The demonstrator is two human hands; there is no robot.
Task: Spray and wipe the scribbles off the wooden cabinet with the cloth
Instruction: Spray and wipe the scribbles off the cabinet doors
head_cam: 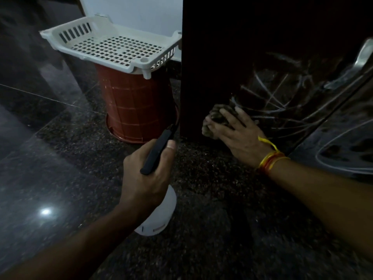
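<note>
Scribbles (282, 93), pale chalky loops and crossing lines, cover the lower front of the dark wooden cabinet (222, 57), and that's where the action is in the head view. The right hand (236, 132) is down low near the cabinet's bottom corner, fingers spread flat over a bunched dark cloth (219, 118), pressing it against the wood just beside the nearest white strokes. Yellow and orange threads (270, 158) circle that wrist. The left hand (147, 174) is curled round the neck of a white spray bottle (159, 215), thumb up alongside its black trigger head (159, 150), nozzle aimed toward the cabinet's corner; the bottle hangs above the floor, apart from the wood. Behind it, an upturned red-brown bucket (139, 110) stands on the speckled dark stone floor (60, 158), touching or nearly touching the cabinet's side, with a white slotted plastic tray (113, 45) sitting on top. A metal handle (363, 57) glints at the far right.
</note>
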